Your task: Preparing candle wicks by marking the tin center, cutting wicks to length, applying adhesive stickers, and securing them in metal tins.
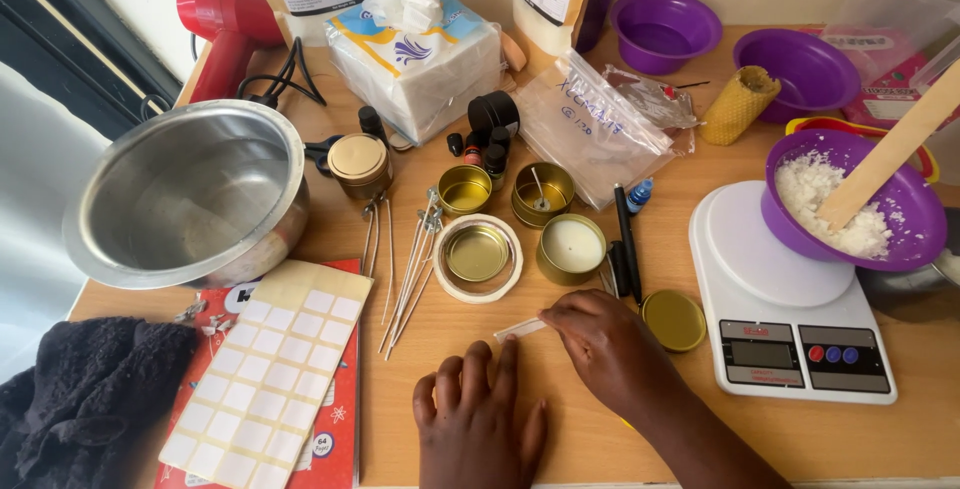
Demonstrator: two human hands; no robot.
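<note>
Wooden table [600,419] – steel bowl [190,194], white scale [790,299], gold tins [545,194], tape roll [478,257], wicks [410,269], sticker sheet [265,379], black cloth [80,399], tissue pack [415,54], purple bowls [665,29] – all resting directly on top.

Head view, steeply down (close)

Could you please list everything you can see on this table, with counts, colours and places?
steel bowl: one, silver, left
gold tins: four, centre; one filled white
gold lids: two loose, centre
tape roll: one, white, around a lid
wicks: several, metal, centre
label sheet: one, cream, lower left
scale: one, white, right
purple bowls: three, right; one holds white flakes
tissue pack: one, top
left hand: flat on table
right hand: pinching a white strip
</note>
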